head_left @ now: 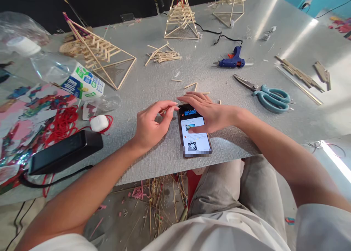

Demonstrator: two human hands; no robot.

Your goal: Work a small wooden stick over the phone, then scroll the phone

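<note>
A smartphone (pixel 195 143) with its screen lit lies on the table near the front edge. My right hand (pixel 212 113) is spread over its upper right part, fingers stretched out and thumb over the screen. Just left of the phone, my left hand (pixel 155 123) is closed in a pinch, thumb against fingertips. What it holds, if anything, is too small and too hidden to name. Short wooden sticks (pixel 192 85) lie just beyond my right fingers, partly covered by them.
Wooden-stick pyramid frames (pixel 181 22) stand at the back. A stick pile (pixel 166 56), blue glue gun (pixel 233 59) and blue-handled scissors (pixel 270 96) lie beyond my hands. At left are a plastic bottle (pixel 85 82), red cord (pixel 64 123), white earbud case (pixel 99 123) and black device (pixel 65 152).
</note>
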